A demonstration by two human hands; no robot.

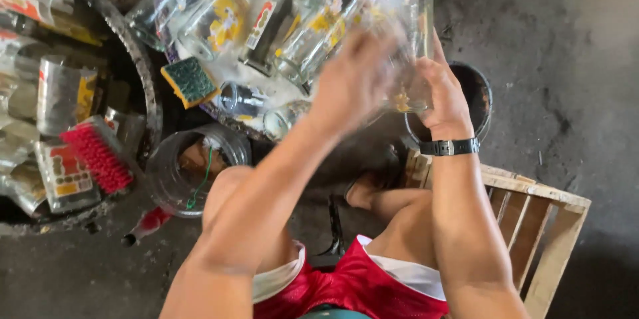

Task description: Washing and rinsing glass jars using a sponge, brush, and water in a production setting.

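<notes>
A: In the head view, what are the hands doing?

B: The right hand (pixel 444 96) wraps its fingers around a clear glass mug with yellow print (pixel 413 52), held up above the knees. The left hand (pixel 353 79) is blurred against the mug's side; it looks curled onto the glass, but I cannot tell its exact grip.

A: How far along does the washing look?

B: I'd judge midway. A round basin of foamy water (pixel 219 109) ahead holds many more printed glasses, with a green-and-yellow sponge (pixel 190 81) on its edge. A dark tub (pixel 143 66) on the left holds further glasses and a red scrubbing brush (pixel 98 156).

A: And the surroundings?

B: Rough grey concrete floor (pixel 566 46), stained. A clear plastic jar (pixel 193 166) stands near the left knee, a black bucket (pixel 480 89) sits beyond the right wrist, and a pale wooden crate (pixel 532 219) is at the right.
</notes>
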